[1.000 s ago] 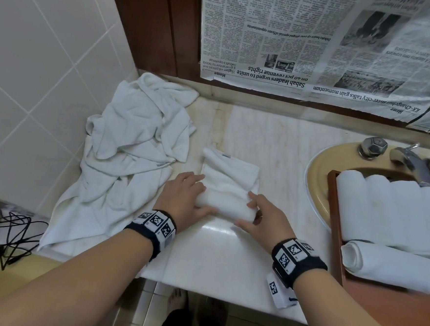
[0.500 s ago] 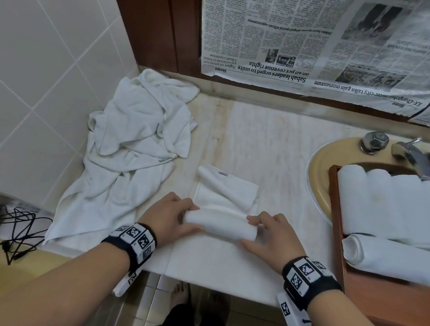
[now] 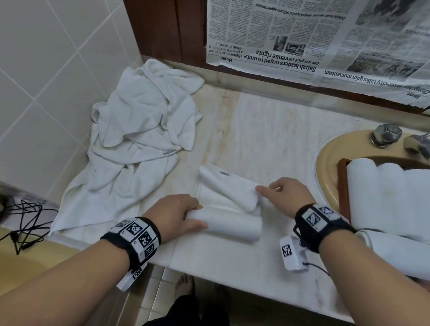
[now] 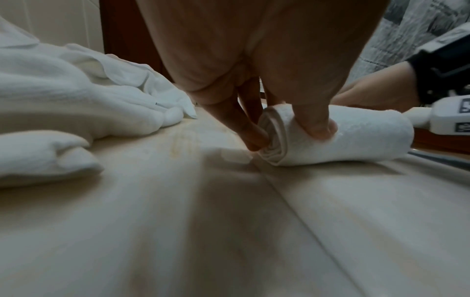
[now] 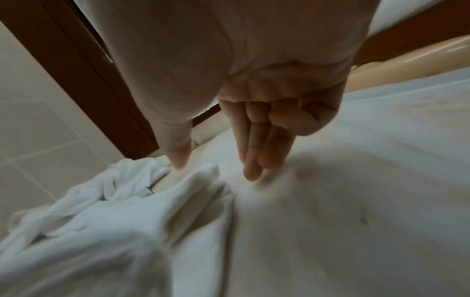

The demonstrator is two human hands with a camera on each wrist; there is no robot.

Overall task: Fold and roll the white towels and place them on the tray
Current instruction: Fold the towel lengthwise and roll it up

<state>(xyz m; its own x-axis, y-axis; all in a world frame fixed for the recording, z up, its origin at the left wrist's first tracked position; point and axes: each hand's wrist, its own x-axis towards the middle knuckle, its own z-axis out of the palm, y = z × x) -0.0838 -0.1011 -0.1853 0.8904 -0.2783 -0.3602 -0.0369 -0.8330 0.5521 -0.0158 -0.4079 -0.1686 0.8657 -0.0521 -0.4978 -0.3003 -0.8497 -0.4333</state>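
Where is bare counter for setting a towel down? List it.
Bare marble counter lies between the towel heap and the sink, beyond the half-rolled towel. A strip runs along the near edge, under the wrists. Crowded: the heap's corner and the tray, filled with rolls.

We look along our right hand [image 5: 229, 96] from the wrist; its fingers [image 5: 257, 144] stretch out straight and close together, tips down towards the pale marble countertop [image 5: 356, 180], the thumb [image 5: 178, 144] held apart at the left. Whether the fingertips touch the surface we cannot tell. Just below the thumb lies the soft white folded towel [image 5: 162, 205], blurred in the foreground. Beyond it sits a crumpled heap of white towels [image 5: 119, 180] against the cream tiled wall [image 5: 38, 130]. A dark brown wooden frame [image 5: 84, 76] rises behind, and a beige glossy basin rim [image 5: 406, 66] shows at upper right.
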